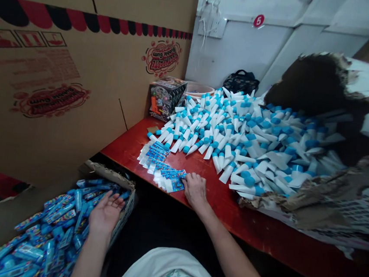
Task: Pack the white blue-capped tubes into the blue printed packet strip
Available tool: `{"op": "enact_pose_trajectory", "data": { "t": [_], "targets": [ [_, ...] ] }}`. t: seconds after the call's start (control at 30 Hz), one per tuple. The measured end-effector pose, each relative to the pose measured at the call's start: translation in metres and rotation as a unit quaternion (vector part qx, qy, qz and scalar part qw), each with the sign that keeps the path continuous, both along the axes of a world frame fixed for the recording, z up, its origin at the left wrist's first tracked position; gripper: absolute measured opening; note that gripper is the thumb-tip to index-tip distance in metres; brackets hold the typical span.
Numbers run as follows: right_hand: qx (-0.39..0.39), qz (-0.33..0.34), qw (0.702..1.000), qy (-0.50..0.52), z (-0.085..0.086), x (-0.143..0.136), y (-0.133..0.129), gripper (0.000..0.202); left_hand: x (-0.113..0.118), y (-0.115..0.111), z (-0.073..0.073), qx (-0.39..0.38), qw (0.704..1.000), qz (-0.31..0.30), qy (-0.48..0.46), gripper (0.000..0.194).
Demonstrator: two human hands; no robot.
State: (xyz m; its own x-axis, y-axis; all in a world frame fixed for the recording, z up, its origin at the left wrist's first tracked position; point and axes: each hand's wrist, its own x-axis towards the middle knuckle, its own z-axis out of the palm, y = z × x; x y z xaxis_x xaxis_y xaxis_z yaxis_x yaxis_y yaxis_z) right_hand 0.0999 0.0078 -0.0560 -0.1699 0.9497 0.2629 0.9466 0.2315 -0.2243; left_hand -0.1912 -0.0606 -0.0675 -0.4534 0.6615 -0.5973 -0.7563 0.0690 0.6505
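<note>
My left hand (107, 209) is palm up with its fingers spread over a carton of blue wrapped tubes (55, 226), holding nothing. On the red table (212, 193), my right hand (195, 188) has its fingertips pinched at the near end of a fanned row of printed clear sleeves (169, 178), touching the last one. Beyond the sleeves lies a large heap of white tubes with blue caps (214, 128).
A tall cardboard box (106, 74) walls off the left. At the right, a torn sack (338, 201) spills tubes. A toy box (166, 97), a pink basin (200, 89) and a dark bag (241, 81) stand at the back.
</note>
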Motion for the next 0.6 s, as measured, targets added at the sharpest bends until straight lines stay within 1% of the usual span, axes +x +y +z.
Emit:
{"op": "enact_pose_trajectory", "data": {
  "t": [0.07,0.13,0.2,0.27,0.3,0.33,0.37,0.4,0.47,0.5,0.57,0.6],
  "targets": [
    [0.003,-0.002,0.997,0.083,-0.004,0.007,0.002,0.02,0.018,-0.003,0.014,0.07,0.996,-0.033,0.047,0.013],
    [0.014,-0.006,0.982,0.189,-0.006,0.014,0.003,0.026,0.046,-0.006,0.029,0.127,0.983,-0.095,0.089,0.016],
    [0.034,-0.012,0.956,0.291,-0.004,0.018,0.002,0.029,0.079,-0.008,0.039,0.148,0.961,-0.209,0.108,0.021],
    [0.052,-0.011,0.933,0.355,0.002,0.019,-0.004,0.029,0.114,-0.004,0.045,0.152,0.924,-0.337,0.098,0.031],
    [0.061,-0.007,0.928,0.366,0.007,0.018,-0.008,0.027,0.13,-0.001,0.047,0.158,0.906,-0.382,0.089,0.035],
    [0.071,-0.001,0.929,0.363,0.012,0.017,-0.013,0.026,0.145,0.004,0.047,0.165,0.895,-0.406,0.088,0.037],
    [0.08,0.006,0.934,0.349,0.017,0.017,-0.018,0.024,0.157,0.01,0.047,0.175,0.889,-0.414,0.093,0.036],
    [0.087,0.014,0.94,0.33,0.022,0.017,-0.023,0.022,0.167,0.016,0.047,0.185,0.889,-0.406,0.099,0.033],
    [0.094,0.023,0.946,0.309,0.03,0.019,-0.032,0.018,0.181,0.029,0.047,0.203,0.9,-0.371,0.108,0.025],
    [0.087,0.027,0.944,0.318,0.032,0.021,-0.034,0.015,0.185,0.034,0.047,0.211,0.905,-0.354,0.104,0.023],
    [0.055,0.04,0.923,0.38,0.035,0.028,-0.037,0.015,0.188,0.041,0.048,0.223,0.909,-0.343,0.082,0.023],
    [0.03,0.049,0.904,0.423,0.036,0.032,-0.037,0.022,0.187,0.043,0.048,0.228,0.906,-0.351,0.067,0.022]
  ]
}}
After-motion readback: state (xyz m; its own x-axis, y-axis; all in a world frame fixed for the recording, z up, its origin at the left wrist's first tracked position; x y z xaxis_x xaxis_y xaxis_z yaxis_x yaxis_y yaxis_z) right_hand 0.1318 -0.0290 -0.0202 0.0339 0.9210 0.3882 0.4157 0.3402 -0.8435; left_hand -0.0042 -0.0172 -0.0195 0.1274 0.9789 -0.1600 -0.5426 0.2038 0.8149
